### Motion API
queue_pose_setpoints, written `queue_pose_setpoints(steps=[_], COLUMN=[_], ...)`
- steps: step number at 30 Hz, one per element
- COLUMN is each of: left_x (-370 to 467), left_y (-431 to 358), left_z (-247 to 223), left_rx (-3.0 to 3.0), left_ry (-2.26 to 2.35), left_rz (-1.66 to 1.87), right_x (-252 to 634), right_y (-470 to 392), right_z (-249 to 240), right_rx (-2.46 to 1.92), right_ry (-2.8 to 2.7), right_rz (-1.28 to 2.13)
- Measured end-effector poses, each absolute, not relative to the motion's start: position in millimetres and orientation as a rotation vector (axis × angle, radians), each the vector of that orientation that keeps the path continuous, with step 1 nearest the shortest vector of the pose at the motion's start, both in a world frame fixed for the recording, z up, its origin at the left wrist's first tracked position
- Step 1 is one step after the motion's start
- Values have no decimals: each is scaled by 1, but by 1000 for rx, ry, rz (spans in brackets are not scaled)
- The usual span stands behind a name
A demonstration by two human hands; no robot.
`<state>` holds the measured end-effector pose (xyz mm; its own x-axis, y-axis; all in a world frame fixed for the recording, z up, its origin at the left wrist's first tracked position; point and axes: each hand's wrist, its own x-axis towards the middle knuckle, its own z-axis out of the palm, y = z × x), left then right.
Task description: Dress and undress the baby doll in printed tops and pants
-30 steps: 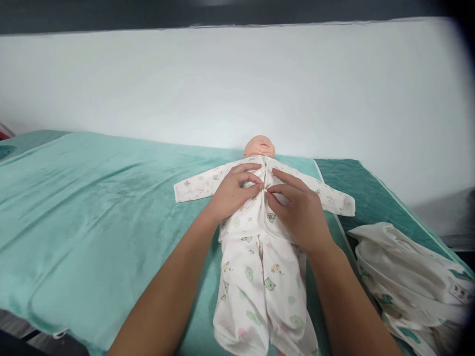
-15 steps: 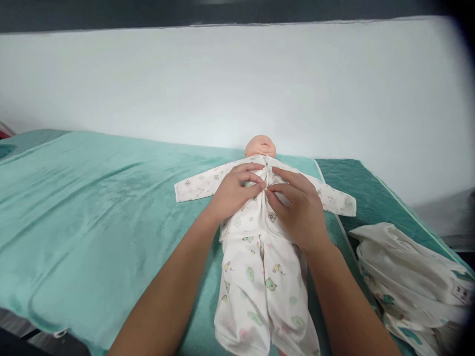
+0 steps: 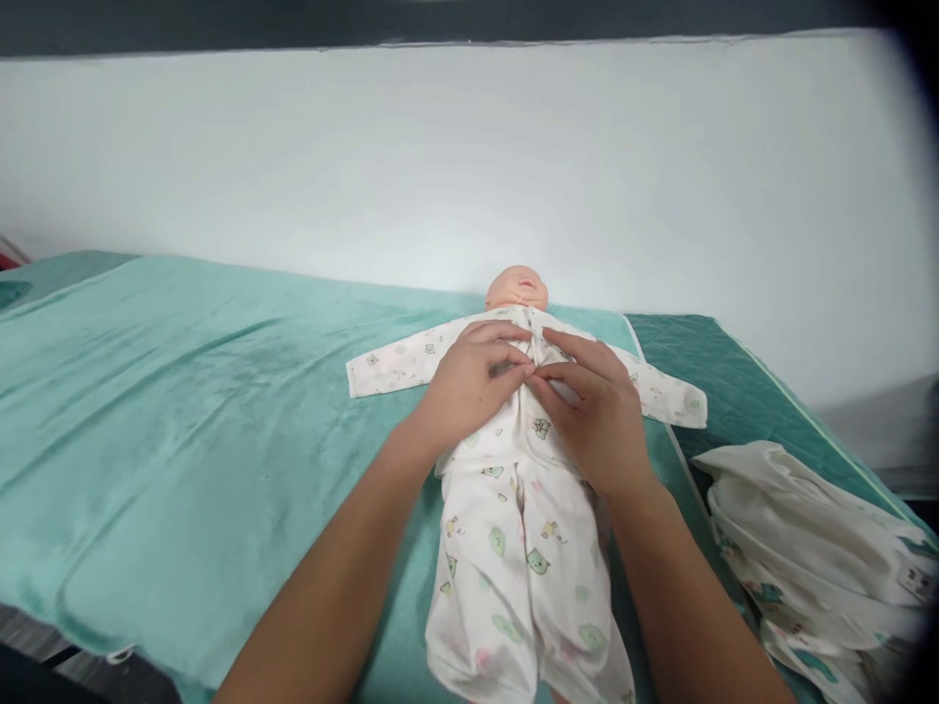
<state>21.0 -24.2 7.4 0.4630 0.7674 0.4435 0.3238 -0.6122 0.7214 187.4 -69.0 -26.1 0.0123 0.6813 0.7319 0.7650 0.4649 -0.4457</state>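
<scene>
no legible text, white tag (image 3: 916,580) with dark marks on bundled cloth (image 3: 807,518); too blurred to read

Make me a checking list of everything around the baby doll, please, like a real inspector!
Surface: light green blanket, wrinkled; dark green quilted mat at right.
Job's things: doll lying face up, in a patterned shirt and matching pants, arms of the shirt spread wide.
Clutter: crumpled white patterned cloth, right of the doll.
Grip: left hand and right hand pinch the shirt's front; the exact bit is hidden.
Cables: nothing seen.
Surroundings: white wall behind, dark band above.
</scene>
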Motion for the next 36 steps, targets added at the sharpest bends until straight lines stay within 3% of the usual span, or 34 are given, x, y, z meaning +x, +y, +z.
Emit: queue_pose_setpoints(steps=[12,17,25,29,36], left_x=[11,10,-8,-11,-3], left_y=[-13,-7,20,22,23], left_z=[2,-2,-20,-26,-36], left_rx=[2090,1617,932,1425,2310], left_ry=[788,808,1332,1563,1645], left_rz=[980,1295,1763,1765,1067], right_x=[192,191,190,191,186], right_y=[-65,-68,-65,-64,-65], right_z=[-28,-27,-28,-31,-27], right_rx=[-1229,-1241,-1235,-1248,-1285], right_ry=[-1654,-1760,-1581,-1664,-1511], right_rz=[216,243,328,259,360])
